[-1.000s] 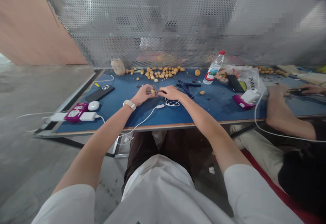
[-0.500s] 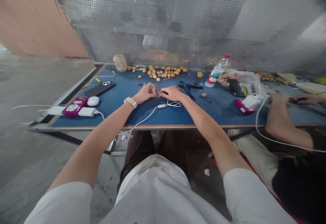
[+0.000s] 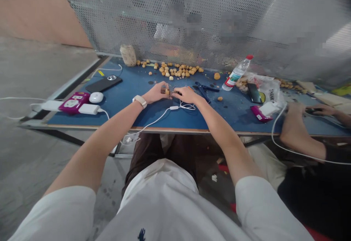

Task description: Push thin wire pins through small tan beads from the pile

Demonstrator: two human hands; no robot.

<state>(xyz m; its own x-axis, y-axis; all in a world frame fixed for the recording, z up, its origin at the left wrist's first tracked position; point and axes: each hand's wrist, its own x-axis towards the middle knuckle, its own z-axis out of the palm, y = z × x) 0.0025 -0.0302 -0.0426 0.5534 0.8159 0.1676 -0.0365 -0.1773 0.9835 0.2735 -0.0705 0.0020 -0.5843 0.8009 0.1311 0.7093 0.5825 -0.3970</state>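
Observation:
My left hand [image 3: 155, 93], with a white band on its wrist, is closed over the blue tabletop. Between its fingers is a small round tan piece [image 3: 166, 91], similar to those heaped at the back. My right hand [image 3: 185, 94] is closed beside it, fingertips close to the piece. It grips a small dark tool [image 3: 177, 92], mostly hidden by the fingers, so its kind is unclear. A white cable [image 3: 173, 108] with an inline switch lies coiled below the right hand. Blue-handled pliers [image 3: 202, 89] lie just right of that hand.
Tan round pieces [image 3: 179, 70] lie along the perforated metal screen [image 3: 153, 10]. At left are a jar-like container [image 3: 128, 55], a black phone [image 3: 103, 84] and a purple power strip [image 3: 73, 103]. A water bottle [image 3: 237, 73] leans at right, near a co-worker's arm [image 3: 298, 129].
The camera view has shifted and tilted slightly. Both my hands stay together at the same spot, with only slight finger movement. The co-worker's hands have shifted a little.

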